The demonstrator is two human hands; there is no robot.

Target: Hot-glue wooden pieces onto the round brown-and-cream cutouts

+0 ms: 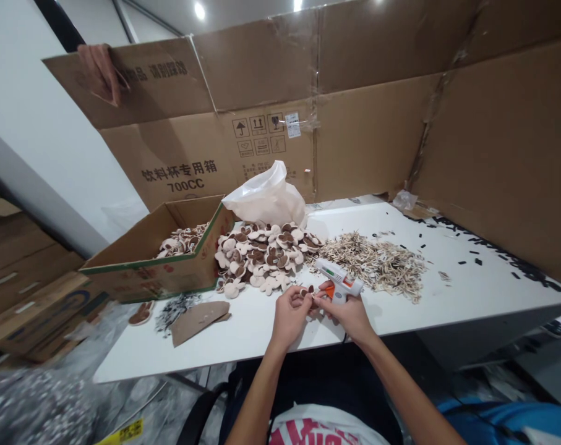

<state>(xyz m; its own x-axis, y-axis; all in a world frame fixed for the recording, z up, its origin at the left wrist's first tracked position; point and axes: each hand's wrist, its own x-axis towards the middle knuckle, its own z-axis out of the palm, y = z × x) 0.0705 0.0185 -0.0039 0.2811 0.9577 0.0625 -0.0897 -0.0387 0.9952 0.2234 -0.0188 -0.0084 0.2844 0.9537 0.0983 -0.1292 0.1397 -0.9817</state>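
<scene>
In my right hand [352, 316] is a white hot glue gun [336, 277] with an orange trigger, its nozzle end tipped up to the left. My left hand [288, 316] pinches a small brown-and-white felt piece [310, 290] at the table's front edge. The right fingertips meet the left ones at this piece, and the fingers partly cover it. Just beyond my hands lies a heap of brown-and-cream felt pieces [261, 256] with rounded ears. To its right spreads a pile of short beige cords [377, 262].
An open cardboard box [150, 281] with more felt pieces stands left, beside a white plastic bag [273, 201]. Cardboard scrap [199, 321] and black bits [175, 309] lie front left. Black pieces [477, 261] scatter right. Tall cardboard walls [373, 136] enclose the back; another person's hand [101, 71] rests over them.
</scene>
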